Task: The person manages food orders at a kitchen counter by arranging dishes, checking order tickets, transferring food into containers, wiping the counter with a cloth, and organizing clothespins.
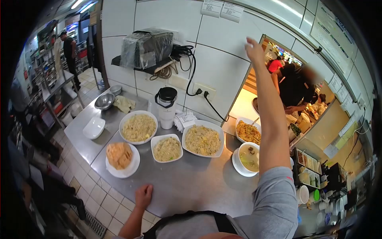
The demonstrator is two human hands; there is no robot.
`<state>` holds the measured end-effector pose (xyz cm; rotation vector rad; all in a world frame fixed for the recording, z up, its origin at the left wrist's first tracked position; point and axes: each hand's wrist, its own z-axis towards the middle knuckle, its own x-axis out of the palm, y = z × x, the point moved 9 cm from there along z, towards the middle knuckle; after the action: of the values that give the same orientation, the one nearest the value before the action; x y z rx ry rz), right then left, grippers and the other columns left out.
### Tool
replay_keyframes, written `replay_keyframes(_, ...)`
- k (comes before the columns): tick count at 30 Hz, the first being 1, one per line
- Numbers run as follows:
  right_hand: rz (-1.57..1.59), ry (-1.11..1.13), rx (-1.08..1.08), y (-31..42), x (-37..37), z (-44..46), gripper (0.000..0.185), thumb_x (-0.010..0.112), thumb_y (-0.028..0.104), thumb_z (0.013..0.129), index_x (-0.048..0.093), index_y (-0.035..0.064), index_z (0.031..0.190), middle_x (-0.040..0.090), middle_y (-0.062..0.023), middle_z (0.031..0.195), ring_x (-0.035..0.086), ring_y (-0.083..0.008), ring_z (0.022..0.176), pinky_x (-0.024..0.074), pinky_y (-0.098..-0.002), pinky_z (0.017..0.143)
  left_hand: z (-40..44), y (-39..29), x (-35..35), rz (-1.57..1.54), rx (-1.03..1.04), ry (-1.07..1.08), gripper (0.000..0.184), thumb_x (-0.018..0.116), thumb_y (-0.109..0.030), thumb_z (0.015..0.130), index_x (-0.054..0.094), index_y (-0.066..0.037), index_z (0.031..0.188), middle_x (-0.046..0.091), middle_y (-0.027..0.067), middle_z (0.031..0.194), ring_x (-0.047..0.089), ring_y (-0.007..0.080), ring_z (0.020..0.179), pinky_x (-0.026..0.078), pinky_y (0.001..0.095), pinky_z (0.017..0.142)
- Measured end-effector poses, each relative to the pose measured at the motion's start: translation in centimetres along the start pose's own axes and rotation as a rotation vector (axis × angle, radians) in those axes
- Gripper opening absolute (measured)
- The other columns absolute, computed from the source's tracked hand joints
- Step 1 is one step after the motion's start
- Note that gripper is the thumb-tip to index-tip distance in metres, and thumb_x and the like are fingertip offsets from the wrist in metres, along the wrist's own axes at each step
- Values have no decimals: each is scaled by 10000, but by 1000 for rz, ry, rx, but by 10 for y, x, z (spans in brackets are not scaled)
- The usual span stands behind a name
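My right hand (254, 49) is raised high before the tiled wall, left of the pass window's top edge, its fingers apart and holding nothing. Low on the steel counter (191, 179), my left hand (143, 196) rests at the front edge, its fingers curled; whether anything is inside is hidden. Nearest to it is a white plate (129, 169) with a brown, puffed food item (119, 155). Fried rice fills a round bowl (138, 126), a small square bowl (166, 149) and a larger square dish (203, 140). Below my right forearm are a soup bowl (248, 157) and a noodle dish (248, 131).
A black-lidded tumbler (166, 107), metal bowl (104, 101), cloth (124, 103) and white dish (94, 128) stand farther back. A wrapped machine (147, 47) sits on a wall shelf with hanging cables. Beyond the window is a person in black (294, 87); topping trays (309, 171) are at right.
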<state>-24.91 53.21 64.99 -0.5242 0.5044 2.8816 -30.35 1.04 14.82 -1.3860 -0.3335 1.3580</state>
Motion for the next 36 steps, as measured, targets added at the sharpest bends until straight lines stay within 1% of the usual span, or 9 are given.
replay_keyframes(2, 216, -146, 92, -31, 28, 57, 502, 607, 208, 804, 502, 40, 1265, 625, -94, 991, 587, -164, 809, 478, -294, 644, 0, 10, 1, -50, -13, -6, 163, 594, -169, 843, 638, -16, 813, 597, 157, 664, 597, 283, 589, 460, 344, 556)
replay_keyframes(4, 354, -227, 220, -29, 38, 88, 537, 644, 212, 792, 486, -9, 1254, 602, -83, 966, 559, -115, 743, 441, -267, 543, 1, 22, 2, -98, -41, -12, 145, 595, -157, 840, 641, -22, 817, 607, 146, 683, 601, 274, 597, 463, 337, 562)
replay_keyframes(13, 379, -262, 314, -49, -3, 96, 216, 674, 201, 762, 596, 3, 799, 580, -57, 628, 519, -155, 507, 426, -296, 478, 4, 15, 5, -68, 33, 6, 140, 567, -145, 851, 635, -23, 849, 619, 133, 719, 599, 256, 622, 463, 333, 574)
replay_keyframes(14, -32, -403, 193, -49, -40, 83, 177, 640, 161, 778, 605, -5, 829, 600, -83, 649, 566, -163, 515, 454, -304, 475, 0, 28, 9, -80, 13, 17, 142, 562, -141, 853, 634, -19, 850, 615, 130, 712, 592, 243, 614, 459, 328, 570)
replay_keyframes(23, 475, -808, 536, -230, -292, -45, 259, 528, 60, 851, 554, 24, 1106, 595, -79, 767, 596, -163, 534, 467, -263, 438, -5, 26, 14, -112, -5, -38, 117, 550, -84, 848, 619, 9, 862, 577, 58, 665, 510, 118, 594, 418, 280, 546)
replay_keyframes(26, 671, -882, 552, -257, -328, -60, 192, 526, 9, 839, 599, -4, 1016, 610, -91, 772, 572, -143, 514, 464, -256, 458, -6, 27, 16, -65, -40, -49, 102, 550, -70, 841, 610, 12, 855, 541, 37, 652, 465, 102, 592, 396, 256, 551)
replay_keyframes(30, 726, -689, 553, -288, -350, -28, 276, 505, -22, 843, 550, 17, 1112, 603, -94, 796, 546, -136, 511, 439, -246, 439, -7, 34, 18, -71, -39, -101, 94, 547, -67, 838, 606, 3, 858, 524, 16, 676, 434, 92, 603, 376, 244, 557)
replay_keyframes(33, 646, -699, 511, -283, -368, -3, 336, 554, 3, 827, 519, 31, 1160, 600, -100, 827, 569, -137, 532, 447, -236, 437, -10, 33, 18, -71, -82, -127, 93, 553, -72, 836, 606, -1, 866, 533, 16, 701, 446, 92, 611, 387, 244, 571)
replay_keyframes(36, 384, -778, 534, -259, -379, -12, 377, 614, 136, 824, 513, 38, 1174, 610, -150, 897, 628, -232, 656, 509, -336, 543, -8, 36, 19, -100, -121, -122, 115, 571, -87, 826, 617, 2, 882, 577, 31, 728, 497, 94, 640, 412, 243, 592)
